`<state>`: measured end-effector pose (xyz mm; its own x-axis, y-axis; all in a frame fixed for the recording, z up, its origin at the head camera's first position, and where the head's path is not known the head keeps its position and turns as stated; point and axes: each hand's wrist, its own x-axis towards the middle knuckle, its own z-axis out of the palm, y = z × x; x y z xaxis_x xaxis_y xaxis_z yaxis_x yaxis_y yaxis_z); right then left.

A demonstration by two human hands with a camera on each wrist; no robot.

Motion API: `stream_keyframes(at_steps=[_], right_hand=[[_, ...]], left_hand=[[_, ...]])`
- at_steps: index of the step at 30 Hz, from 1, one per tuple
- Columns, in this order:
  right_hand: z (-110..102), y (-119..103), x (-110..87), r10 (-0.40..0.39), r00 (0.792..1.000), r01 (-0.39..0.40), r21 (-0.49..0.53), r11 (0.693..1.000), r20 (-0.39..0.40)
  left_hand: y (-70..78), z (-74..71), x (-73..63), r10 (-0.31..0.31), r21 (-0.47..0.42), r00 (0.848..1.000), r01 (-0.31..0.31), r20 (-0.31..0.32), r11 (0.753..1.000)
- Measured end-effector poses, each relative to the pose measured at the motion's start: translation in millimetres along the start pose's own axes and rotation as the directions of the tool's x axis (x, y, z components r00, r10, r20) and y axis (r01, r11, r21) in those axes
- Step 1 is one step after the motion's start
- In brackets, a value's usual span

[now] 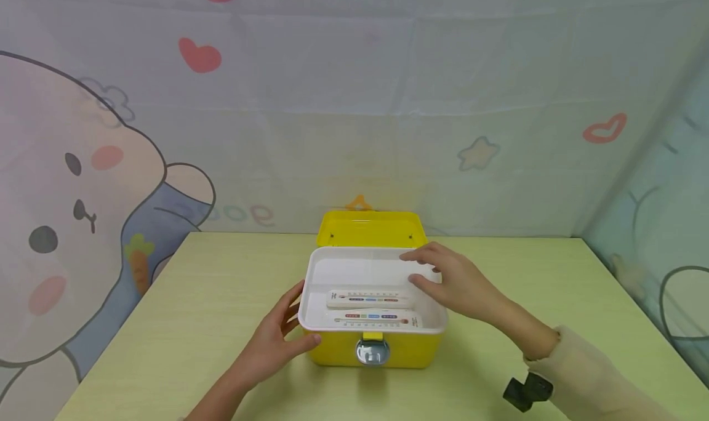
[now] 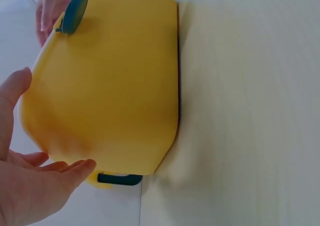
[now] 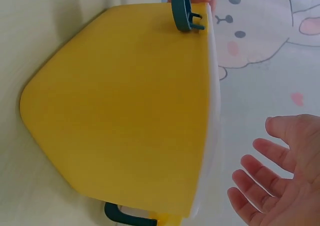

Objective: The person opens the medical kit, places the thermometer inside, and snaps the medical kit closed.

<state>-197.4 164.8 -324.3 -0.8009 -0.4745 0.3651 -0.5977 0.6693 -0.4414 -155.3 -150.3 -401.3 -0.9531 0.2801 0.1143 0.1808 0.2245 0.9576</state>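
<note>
A yellow storage box (image 1: 382,352) with a white inner tray (image 1: 343,267) stands on the table, its yellow lid (image 1: 371,229) tipped back behind it. Two white thermometers with coloured bands lie in the tray, the rear thermometer (image 1: 365,298) above the front thermometer (image 1: 376,318). At the box's left side is my left hand (image 1: 271,347), thumb by the front corner and fingers along the side wall. My right hand (image 1: 460,282) hovers over the tray's right part, fingers loosely bent and holding nothing. In the right wrist view, the same hand (image 3: 285,176) is apart from the box.
The light wooden table (image 1: 221,298) reaches out on both sides of the box. Behind it hangs a cloth backdrop (image 1: 354,101) with cartoon prints. On the box's front sits a round latch (image 1: 373,351). A dark handle (image 3: 127,216) shows in the right wrist view.
</note>
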Motion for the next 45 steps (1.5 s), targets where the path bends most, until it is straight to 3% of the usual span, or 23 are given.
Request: stream_keyframes(at_steps=[10,22,30,38,45], right_hand=[[-3.8,22.8,-1.7,0.096,0.994,-0.094,0.041,0.995,-0.058],[-3.3,65.6,-2.6,0.206,0.973,-0.192,0.135,0.972,-0.101],[1.1,84.8,-2.1,0.263,0.958,-0.237,0.205,0.950,-0.113],[10.4,96.6,-1.0,0.304,0.948,-0.272,0.256,0.928,-0.095],[15.4,102.9,0.4,0.347,0.937,-0.321,0.274,0.906,-0.049]], left_hand=[[5.6,-13.8,1.7,0.045,0.055,0.999,-0.044,-0.027,0.998],[7.7,-29.4,12.9,0.024,0.115,0.997,-0.016,-0.068,0.993],[-0.1,-38.8,29.7,0.034,0.159,0.995,-0.019,-0.095,0.987],[-3.1,-41.7,43.9,-0.038,0.162,0.994,0.053,-0.098,0.985],[-9.9,-45.6,57.7,-0.045,0.144,0.995,0.058,-0.093,0.988]])
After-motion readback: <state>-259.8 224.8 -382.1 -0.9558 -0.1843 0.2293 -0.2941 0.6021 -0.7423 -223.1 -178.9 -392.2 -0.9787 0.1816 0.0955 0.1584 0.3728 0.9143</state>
